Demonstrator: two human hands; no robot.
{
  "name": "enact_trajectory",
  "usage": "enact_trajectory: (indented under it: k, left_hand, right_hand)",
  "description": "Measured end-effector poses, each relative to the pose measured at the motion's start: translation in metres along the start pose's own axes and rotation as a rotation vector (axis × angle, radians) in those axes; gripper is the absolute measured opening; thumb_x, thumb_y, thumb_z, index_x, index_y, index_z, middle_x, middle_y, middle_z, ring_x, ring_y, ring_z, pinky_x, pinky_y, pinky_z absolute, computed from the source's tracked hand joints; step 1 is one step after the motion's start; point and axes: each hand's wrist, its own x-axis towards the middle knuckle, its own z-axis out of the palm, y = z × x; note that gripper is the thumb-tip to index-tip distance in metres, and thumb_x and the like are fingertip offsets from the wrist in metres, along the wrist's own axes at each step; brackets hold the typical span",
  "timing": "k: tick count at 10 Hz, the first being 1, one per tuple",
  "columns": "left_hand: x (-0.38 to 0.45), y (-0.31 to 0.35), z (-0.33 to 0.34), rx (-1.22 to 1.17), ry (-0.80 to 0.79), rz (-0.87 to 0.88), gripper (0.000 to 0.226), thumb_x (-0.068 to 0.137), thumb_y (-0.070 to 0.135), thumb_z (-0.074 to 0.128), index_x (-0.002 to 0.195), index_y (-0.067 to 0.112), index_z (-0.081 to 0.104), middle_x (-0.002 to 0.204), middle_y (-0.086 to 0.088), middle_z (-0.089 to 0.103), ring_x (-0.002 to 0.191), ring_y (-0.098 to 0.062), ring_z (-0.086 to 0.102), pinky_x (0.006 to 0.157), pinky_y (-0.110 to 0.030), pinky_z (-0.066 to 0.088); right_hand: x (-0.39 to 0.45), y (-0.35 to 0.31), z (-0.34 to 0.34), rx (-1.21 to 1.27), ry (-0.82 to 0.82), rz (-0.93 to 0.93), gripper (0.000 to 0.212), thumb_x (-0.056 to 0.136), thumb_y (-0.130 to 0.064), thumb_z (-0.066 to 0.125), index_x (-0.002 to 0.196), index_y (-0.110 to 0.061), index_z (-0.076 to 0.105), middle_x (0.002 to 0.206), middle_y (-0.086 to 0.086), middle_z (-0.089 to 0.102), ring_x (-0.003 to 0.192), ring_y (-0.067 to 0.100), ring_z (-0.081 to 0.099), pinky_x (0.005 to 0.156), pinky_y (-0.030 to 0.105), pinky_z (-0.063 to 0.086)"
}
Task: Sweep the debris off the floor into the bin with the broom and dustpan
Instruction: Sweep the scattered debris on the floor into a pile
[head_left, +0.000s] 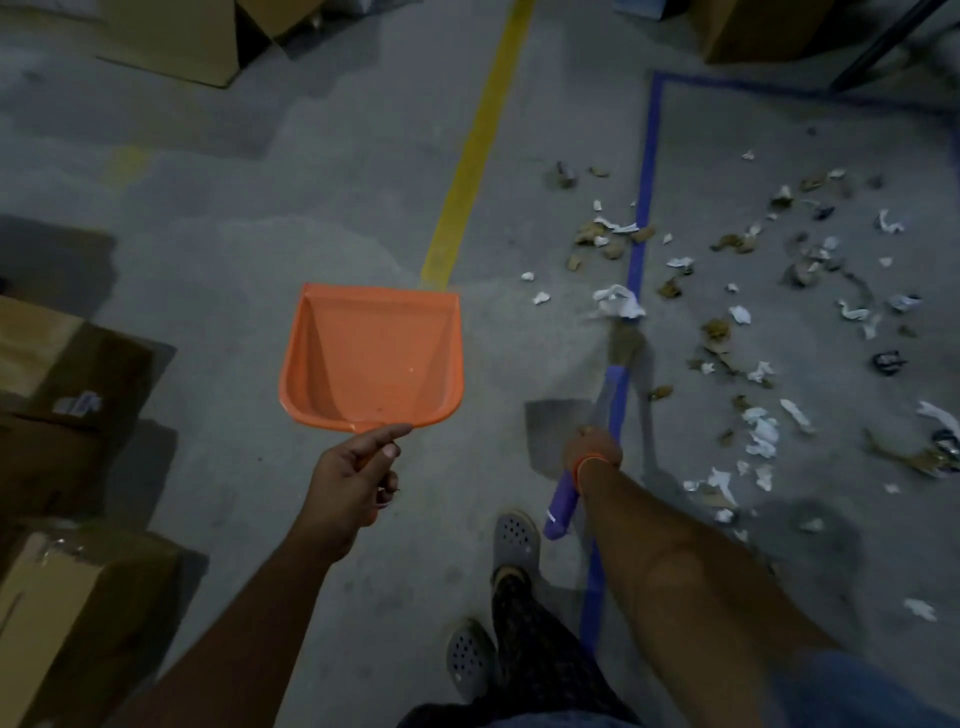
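The floor (311, 208) under me is dull grey concrete, blotchy and matte, filling most of the frame. Brown cardboard boxes (62, 467) stack up along the left edge, with more across the top. A yellow line (478, 156) runs from the top centre down to the middle, and blue tape (641, 223) marks a rectangle's corner at upper right and runs down past my right arm.

The debris (753, 322) lies scattered over the right half: crumpled white paper scraps, brown crinkled bits like dry leaves, a few dark pieces. Most sits inside the blue tape, some just left of it.

The dustpan (371, 358) is smooth orange plastic, a flared scoop with raised side walls, held above the floor at centre. My left hand (353, 483) grasps its short handle, thumb laid along the top.

The broom (605, 415) has a glossy purple handle and a tan bristle head, blurred, touching a white paper wad at the tape line. My right hand (595, 449), an orange band at the wrist, is clenched around the handle.

My grey perforated clogs (514, 535) show at bottom centre.
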Motion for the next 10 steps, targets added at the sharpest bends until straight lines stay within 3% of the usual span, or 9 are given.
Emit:
enact_trajectory:
  k: [2, 3, 4, 5, 6, 7, 8, 9, 10]
  left_hand:
    - [0.043, 0.038, 0.027, 0.030, -0.054, 0.027, 0.028, 0.102, 0.008, 0.056, 0.119, 0.021, 0.074, 0.068, 0.004, 0.059, 0.056, -0.018, 0.048, 0.046, -0.022, 0.030]
    - [0.062, 0.054, 0.030, 0.033, -0.047, 0.040, 0.028, 0.101, 0.008, 0.057, 0.117, 0.023, 0.075, 0.069, 0.002, 0.058, 0.056, -0.019, 0.047, 0.053, -0.025, 0.026]
    - [0.079, 0.068, 0.029, 0.038, -0.052, 0.052, 0.030, 0.101, 0.006, 0.055, 0.116, 0.024, 0.075, 0.069, 0.001, 0.057, 0.055, -0.019, 0.046, 0.050, -0.022, 0.025]
    - [0.095, 0.081, 0.024, 0.057, -0.066, 0.066, 0.030, 0.102, 0.007, 0.055, 0.117, 0.025, 0.075, 0.072, -0.003, 0.055, 0.056, -0.020, 0.045, 0.046, -0.020, 0.024]
    - [0.115, 0.094, 0.014, 0.085, -0.078, 0.071, 0.029, 0.102, 0.006, 0.054, 0.120, 0.020, 0.072, 0.076, -0.008, 0.052, 0.056, -0.019, 0.046, 0.042, -0.020, 0.029]
    - [0.144, 0.109, 0.002, 0.090, -0.116, 0.065, 0.029, 0.102, 0.007, 0.055, 0.119, 0.022, 0.073, 0.076, -0.007, 0.054, 0.059, -0.022, 0.047, 0.044, -0.023, 0.030]
    - [0.186, 0.130, -0.010, 0.091, -0.146, 0.062, 0.030, 0.102, 0.009, 0.056, 0.116, 0.027, 0.075, 0.072, -0.003, 0.057, 0.061, -0.023, 0.045, 0.046, -0.024, 0.027]
    - [0.230, 0.155, -0.017, 0.080, -0.176, 0.080, 0.030, 0.102, 0.009, 0.056, 0.115, 0.028, 0.076, 0.071, -0.001, 0.058, 0.060, -0.022, 0.045, 0.049, -0.025, 0.026]
    - [0.266, 0.184, -0.023, 0.107, -0.215, 0.090, 0.031, 0.102, 0.010, 0.056, 0.114, 0.030, 0.076, 0.076, -0.005, 0.056, 0.060, -0.021, 0.044, 0.050, -0.025, 0.023]
  right_hand:
    - [0.024, -0.032, -0.022, -0.119, 0.126, -0.050, 0.036, 0.096, -0.017, 0.052, 0.130, -0.008, 0.059, 0.133, 0.014, 0.059, 0.122, 0.032, 0.056, 0.100, 0.033, 0.044]
    - [0.033, -0.054, -0.018, -0.044, 0.012, -0.118, 0.036, 0.092, -0.013, 0.050, 0.125, -0.023, 0.061, 0.125, 0.010, 0.060, 0.115, 0.027, 0.058, 0.097, 0.029, 0.045]
    - [0.051, -0.067, 0.000, 0.033, -0.067, -0.194, 0.035, 0.084, -0.017, 0.052, 0.095, -0.047, 0.066, 0.102, 0.003, 0.061, 0.086, 0.023, 0.059, 0.092, 0.037, 0.055]
    - [0.065, -0.084, 0.017, 0.159, -0.210, -0.149, 0.041, 0.089, 0.000, 0.055, 0.126, -0.015, 0.065, 0.094, 0.012, 0.067, 0.057, 0.026, 0.059, 0.050, 0.027, 0.055]
    - [0.068, -0.109, 0.017, 0.252, -0.325, -0.041, 0.045, 0.092, 0.013, 0.048, 0.136, 0.005, 0.050, 0.074, 0.008, 0.058, 0.050, 0.022, 0.051, 0.042, 0.029, 0.046]
    - [0.081, -0.128, 0.006, 0.139, -0.316, -0.006, 0.042, 0.097, 0.004, 0.045, 0.138, 0.005, 0.045, 0.090, 0.010, 0.064, 0.057, 0.014, 0.055, 0.046, 0.022, 0.049]
    - [0.101, -0.146, 0.000, -0.092, -0.114, -0.003, 0.038, 0.093, -0.010, 0.059, 0.130, -0.005, 0.057, 0.127, 0.012, 0.061, 0.093, 0.019, 0.060, 0.074, 0.023, 0.054]
    - [0.128, -0.170, -0.001, -0.430, 0.056, 0.000, 0.041, 0.083, -0.028, 0.070, 0.121, -0.015, 0.065, 0.129, 0.006, 0.062, 0.118, 0.027, 0.058, 0.092, 0.036, 0.054]
    - [0.122, -0.214, -0.012, -0.286, 0.161, 0.072, 0.035, 0.092, -0.026, 0.056, 0.124, -0.012, 0.062, 0.129, 0.007, 0.061, 0.117, 0.026, 0.060, 0.092, 0.032, 0.050]
